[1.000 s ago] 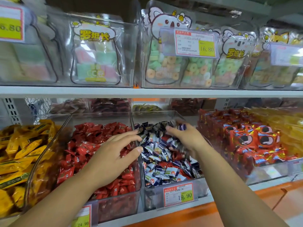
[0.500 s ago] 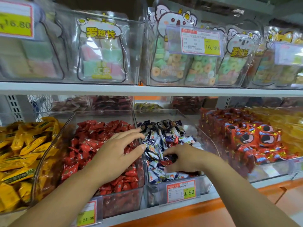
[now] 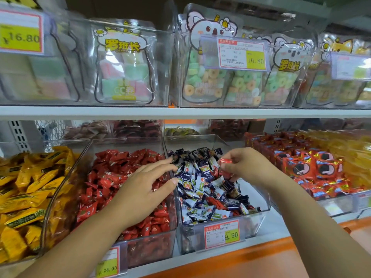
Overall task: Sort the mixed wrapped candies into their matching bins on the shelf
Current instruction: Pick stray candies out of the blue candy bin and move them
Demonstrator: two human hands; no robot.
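Up out of the heap comes the right hand (image 3: 246,167). Half a second earlier it digs low at the near end of the blue-and-white candy bin (image 3: 259,221); now it hovers above the middle of that bin, its fingers (image 3: 233,157) pinching a red candy (image 3: 225,165) clear of the pile. The wrapper is small and partly covered, so it may be one piece or two. I judge the stray is caught and only needs carrying left, over the dividing wall, into the red candy bin (image 3: 152,247).

By contrast, the left hand (image 3: 140,194) has scarcely shifted. It lies spread over the red heap, holding nothing, with straight fingertips reaching the wall between the two bins. More stray red pieces (image 3: 216,203) show among the blue wrappers near the front, so the sorting looks far from done.
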